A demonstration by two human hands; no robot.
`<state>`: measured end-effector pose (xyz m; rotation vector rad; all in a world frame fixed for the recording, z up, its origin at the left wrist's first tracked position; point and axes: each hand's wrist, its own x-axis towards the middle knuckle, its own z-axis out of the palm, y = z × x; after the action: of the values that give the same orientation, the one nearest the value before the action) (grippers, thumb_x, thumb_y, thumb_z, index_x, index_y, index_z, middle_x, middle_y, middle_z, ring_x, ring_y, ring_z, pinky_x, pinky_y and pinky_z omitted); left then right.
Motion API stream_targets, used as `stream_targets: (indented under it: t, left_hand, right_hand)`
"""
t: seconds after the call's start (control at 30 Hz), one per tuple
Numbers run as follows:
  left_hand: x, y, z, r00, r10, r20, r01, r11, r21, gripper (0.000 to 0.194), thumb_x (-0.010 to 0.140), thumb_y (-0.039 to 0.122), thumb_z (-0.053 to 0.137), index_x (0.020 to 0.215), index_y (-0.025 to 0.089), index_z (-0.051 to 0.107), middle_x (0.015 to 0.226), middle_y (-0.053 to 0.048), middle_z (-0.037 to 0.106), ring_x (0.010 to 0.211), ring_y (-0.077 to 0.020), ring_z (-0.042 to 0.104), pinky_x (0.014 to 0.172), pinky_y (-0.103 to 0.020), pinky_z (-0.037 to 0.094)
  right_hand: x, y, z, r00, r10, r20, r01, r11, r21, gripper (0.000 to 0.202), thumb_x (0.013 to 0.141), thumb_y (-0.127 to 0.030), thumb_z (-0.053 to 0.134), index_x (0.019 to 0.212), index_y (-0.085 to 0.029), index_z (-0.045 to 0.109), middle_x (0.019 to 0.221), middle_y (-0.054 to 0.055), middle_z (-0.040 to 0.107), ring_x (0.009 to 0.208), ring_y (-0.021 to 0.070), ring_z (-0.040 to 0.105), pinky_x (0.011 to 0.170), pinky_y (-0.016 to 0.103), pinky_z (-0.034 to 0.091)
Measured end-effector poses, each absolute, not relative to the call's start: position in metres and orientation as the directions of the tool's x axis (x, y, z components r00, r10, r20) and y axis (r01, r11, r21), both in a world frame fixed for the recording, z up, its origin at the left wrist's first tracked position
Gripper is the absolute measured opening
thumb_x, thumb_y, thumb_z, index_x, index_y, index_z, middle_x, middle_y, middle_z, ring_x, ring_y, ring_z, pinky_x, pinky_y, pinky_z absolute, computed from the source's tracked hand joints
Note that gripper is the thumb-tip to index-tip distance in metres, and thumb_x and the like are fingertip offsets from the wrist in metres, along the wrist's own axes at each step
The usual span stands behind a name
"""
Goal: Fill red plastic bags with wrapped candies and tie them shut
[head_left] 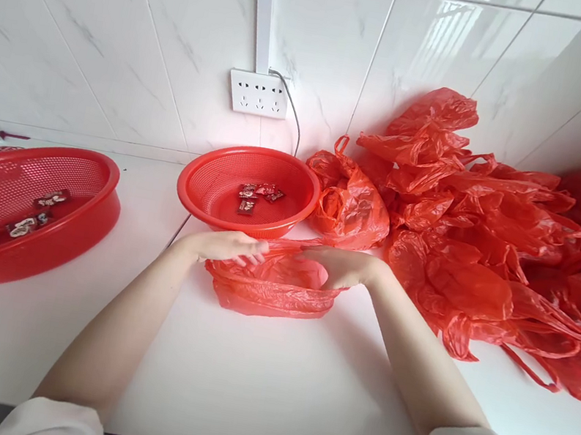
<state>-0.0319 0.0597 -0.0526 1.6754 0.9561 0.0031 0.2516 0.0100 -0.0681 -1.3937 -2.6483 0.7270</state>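
Observation:
A thin red plastic bag [271,296] sits low on the white table, its wide mouth spread and facing up. At the left side of that mouth is my left hand [233,246], its slightly bent fingers reaching over the rim and gripping the film there. My right hand [343,265] holds the right side of the rim, fingers pointing inward along the back edge and thumb lower down. Film partly covers the fingertips. Just behind the bag stands a round red basket [188,193] with several small dark wrapped packets [249,199] on its floor.
A larger red basket [94,222] with more wrapped packets [24,226] stands at left. Crumpled red plastic bags [459,275] are heaped at right, one upright bag [355,213] beside the round basket. A socket panel [258,93] with a cable [296,111] is on the tiled wall.

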Motion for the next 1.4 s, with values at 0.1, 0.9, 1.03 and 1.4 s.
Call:
stream_targets:
  t: [0.1, 0.9, 1.03, 1.4]
  left_hand:
    - [-0.031, 0.060, -0.056, 0.692, 0.506, -0.516, 0.317, 0.428, 0.846, 0.085, 0.070, 0.075, 0.050, 0.122, 0.009, 0.060, 0.117, -0.024, 0.064, 0.106, -0.0356, 0.062, 0.078, -0.037, 0.053]
    - [-0.021, 0.024, -0.114, 0.358, 0.857, -0.369, -0.410, 0.500, 0.763, 0.017, 0.081, 0.005, 0.060, 0.095, 0.010, 0.066, 0.110, -0.008, 0.069, 0.097, -0.0174, 0.067, 0.085, -0.030, 0.059]
    - [-0.025, 0.026, -0.119, 0.421, 0.842, -0.337, -0.387, 0.502, 0.773, 0.022, 0.081, 0.009, 0.062, 0.103, 0.012, 0.066, 0.117, -0.011, 0.067, 0.103, -0.0201, 0.066, 0.088, -0.030, 0.057]
    - [-0.019, 0.022, -0.119, 0.442, 0.821, -0.362, -0.311, 0.519, 0.796, 0.029, 0.078, 0.018, 0.067, 0.106, 0.013, 0.067, 0.119, -0.013, 0.067, 0.113, -0.0277, 0.061, 0.099, -0.041, 0.050]
  right_hand:
    - [0.259, 0.000, -0.045, -0.605, 0.777, -0.173, 0.730, 0.455, -0.510, 0.072, 0.070, -0.029, 0.071, 0.137, -0.025, 0.048, 0.143, 0.007, 0.047, 0.126, 0.0271, 0.048, 0.102, 0.038, 0.042]
    - [0.246, -0.015, -0.030, -0.593, 0.805, -0.012, 0.657, 0.476, -0.585, 0.032, 0.087, -0.028, 0.054, 0.118, -0.022, 0.060, 0.115, 0.007, 0.067, 0.098, 0.0213, 0.064, 0.082, 0.032, 0.050]
    - [0.236, -0.013, -0.036, -0.610, 0.790, -0.059, 0.668, 0.474, -0.574, 0.028, 0.086, -0.026, 0.053, 0.113, -0.021, 0.062, 0.111, 0.007, 0.068, 0.095, 0.0213, 0.064, 0.081, 0.031, 0.049]
    - [0.227, -0.007, -0.041, -0.529, 0.809, -0.257, 0.812, 0.394, -0.431, 0.021, 0.086, -0.030, 0.051, 0.100, -0.022, 0.065, 0.095, 0.007, 0.069, 0.086, 0.0226, 0.063, 0.083, 0.035, 0.047]
